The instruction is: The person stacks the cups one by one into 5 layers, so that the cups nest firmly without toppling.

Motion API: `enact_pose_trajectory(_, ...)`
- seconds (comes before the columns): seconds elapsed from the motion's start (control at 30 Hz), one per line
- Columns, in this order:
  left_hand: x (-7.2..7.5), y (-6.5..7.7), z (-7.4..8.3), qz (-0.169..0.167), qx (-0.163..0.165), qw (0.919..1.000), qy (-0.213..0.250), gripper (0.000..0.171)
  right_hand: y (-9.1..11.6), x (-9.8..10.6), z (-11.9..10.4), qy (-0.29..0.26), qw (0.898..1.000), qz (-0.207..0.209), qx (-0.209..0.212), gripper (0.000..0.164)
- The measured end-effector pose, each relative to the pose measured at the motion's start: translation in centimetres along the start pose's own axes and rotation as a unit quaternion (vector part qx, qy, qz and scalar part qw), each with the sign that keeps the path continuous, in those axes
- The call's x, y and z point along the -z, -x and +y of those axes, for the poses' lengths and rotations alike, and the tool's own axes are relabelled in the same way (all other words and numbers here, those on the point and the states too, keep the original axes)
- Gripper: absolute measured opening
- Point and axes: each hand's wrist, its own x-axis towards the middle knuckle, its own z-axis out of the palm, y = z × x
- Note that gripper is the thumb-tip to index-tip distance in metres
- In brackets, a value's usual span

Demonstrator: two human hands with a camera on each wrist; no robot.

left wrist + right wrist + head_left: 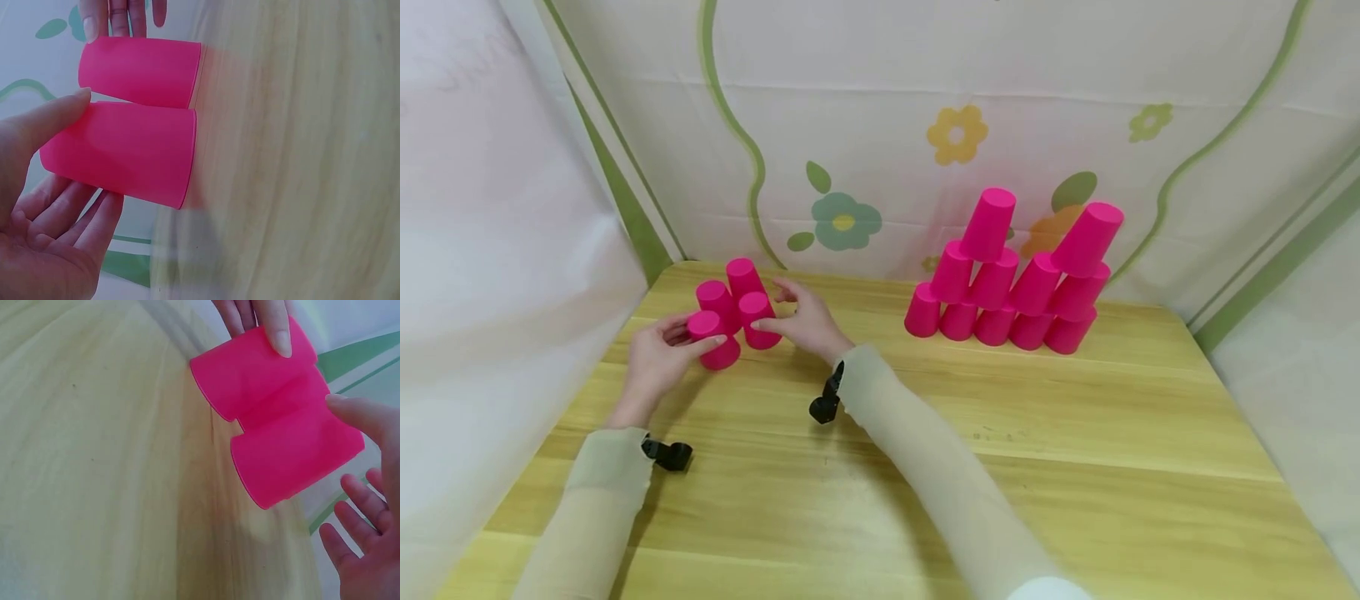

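Note:
Several pink cups stand upside down in a tight cluster at the table's left. My left hand grips the nearest pink cup, thumb on one side and fingers on the other. In the left wrist view, that cup has its rim at or near the tabletop. My right hand is beside the cluster's right cup, its thumb against or very near the cup. The right wrist view shows the other fingers spread apart from this cup. Two more cups stand behind.
Right of the cluster, a stack of upside-down pink cups stands near the table's back edge, with two separate cups on top. A printed curtain hangs behind the wooden table. Black wrist cameras stick out from both sleeves.

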Motion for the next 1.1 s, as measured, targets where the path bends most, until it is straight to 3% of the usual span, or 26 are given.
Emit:
enact_pose_trajectory(0.23, 0.1, -0.1, 0.0, -0.003, -0.002, 1.0, 0.0, 0.082, 0.6, -0.8, 0.1, -0.022, 1.0, -0.012, 0.017, 0.067)
enact_pose_trajectory(0.37, 0.0, -0.1, 0.1, -0.01, 0.003, 0.9999, 0.001, 0.083, 0.8, -1.4, 0.5, -0.037, 0.999, 0.009, 0.006, 0.054)
enact_pose_trajectory(0.5, 0.0, -0.1, 0.1, -0.011, 0.004, 0.9999, 0.003, 0.082, 1.1, -1.8, 0.6, -0.035, 0.999, 0.028, -0.004, 0.05)
enact_pose_trajectory(0.7, 0.2, 0.0, 0.1, -0.007, 0.0, 1.0, 0.003, 0.082, 1.5, -2.0, 0.5, -0.023, 0.999, 0.042, 0.014, 0.047)
enact_pose_trajectory(1.1, 0.1, -0.2, -0.1, -0.004, 0.001, 1.0, 0.002, 0.082, 2.6, 1.1, 0.8, -0.026, 0.998, 0.041, 0.034, 0.045)
